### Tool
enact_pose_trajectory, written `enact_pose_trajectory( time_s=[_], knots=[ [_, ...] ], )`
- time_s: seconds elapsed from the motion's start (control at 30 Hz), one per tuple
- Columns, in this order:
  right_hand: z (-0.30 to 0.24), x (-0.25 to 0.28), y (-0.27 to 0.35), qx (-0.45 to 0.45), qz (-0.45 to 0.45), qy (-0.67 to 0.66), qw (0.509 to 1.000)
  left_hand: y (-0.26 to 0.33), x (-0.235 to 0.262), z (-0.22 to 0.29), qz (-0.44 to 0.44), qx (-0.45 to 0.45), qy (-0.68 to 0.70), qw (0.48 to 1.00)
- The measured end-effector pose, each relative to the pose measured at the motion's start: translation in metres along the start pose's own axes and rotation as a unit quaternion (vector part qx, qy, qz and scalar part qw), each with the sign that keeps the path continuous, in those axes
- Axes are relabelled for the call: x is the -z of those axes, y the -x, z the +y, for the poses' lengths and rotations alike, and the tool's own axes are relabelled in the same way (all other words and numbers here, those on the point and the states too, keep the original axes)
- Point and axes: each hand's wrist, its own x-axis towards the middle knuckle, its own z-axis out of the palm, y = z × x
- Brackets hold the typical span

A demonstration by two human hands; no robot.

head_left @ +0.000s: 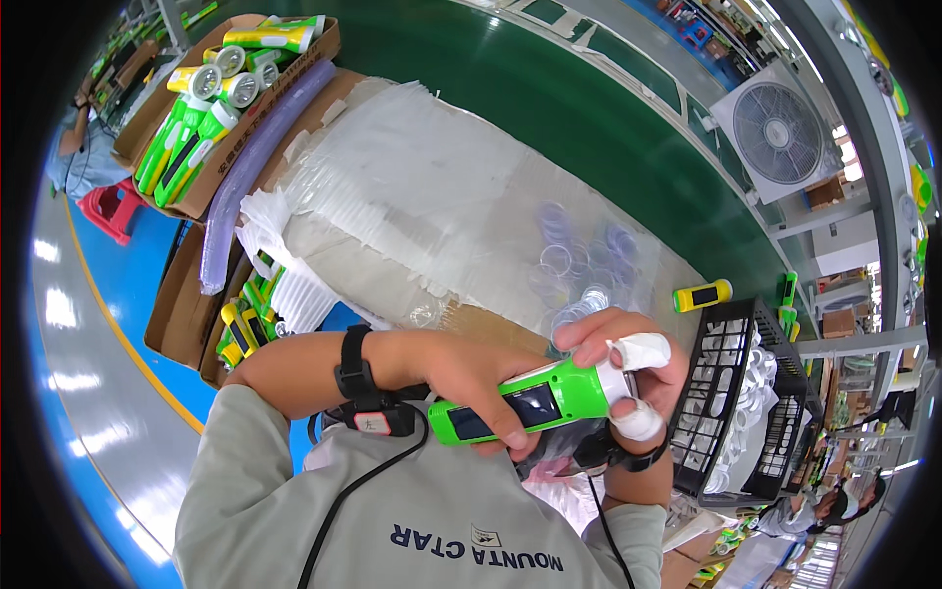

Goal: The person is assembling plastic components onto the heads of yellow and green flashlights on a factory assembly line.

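One green flashlight [581, 395], and I'm watching it held close to the grey shirt [422, 510]: left hand [476, 386] clasped around its handle, right hand [655, 378], white wraps on its fingers, gripping the head end. Beyond, clear discs [556, 260] lie scattered across the covered bench [589, 147]; right of them, a black crate [731, 310].

Bright, fairly even light falls on my left grip [476, 386] and my right grip [664, 381], which both look sharp. White glare streaks the glossy grey floor [98, 407] well to their left; small highlights glint on the clear round plastic discs [594, 298] just beyond. Fisheye distortion bends the long grey metal beam [876, 137] to their right, and the corners go black.
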Motion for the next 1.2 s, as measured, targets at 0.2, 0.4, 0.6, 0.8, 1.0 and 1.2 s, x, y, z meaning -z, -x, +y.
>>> enact_pose_trajectory(
  time_s=[0.2, 0.4, 0.6, 0.8, 1.0, 1.2],
  knots=[
    [0.037, 0.016, 0.016, -0.207, 0.143, 0.129, 0.959, -0.019, -0.004, -0.033, 0.413, 0.054, -0.433, 0.799],
    [0.019, 0.021, 0.017, -0.104, 0.129, -0.081, 0.983, -0.016, -0.012, -0.006, 0.236, 0.05, -0.126, 0.962],
    [0.008, 0.023, 0.025, -0.095, 0.072, 0.213, 0.97, -0.023, -0.031, 0.013, 0.33, 0.089, -0.271, 0.9],
    [0.033, 0.017, 0.025, -0.112, 0.21, 0.125, 0.963, -0.029, -0.01, -0.018, 0.437, 0.026, -0.56, 0.703],
    [0.03, 0.005, 0.028, -0.055, 0.151, 0.234, 0.959, -0.029, -0.001, -0.022, 0.398, 0.055, -0.49, 0.774],
    [0.016, 0.008, 0.022, 0.064, 0.096, 0.192, 0.975, -0.028, -0.018, -0.005, 0.301, 0.024, -0.36, 0.883]
  ],
)
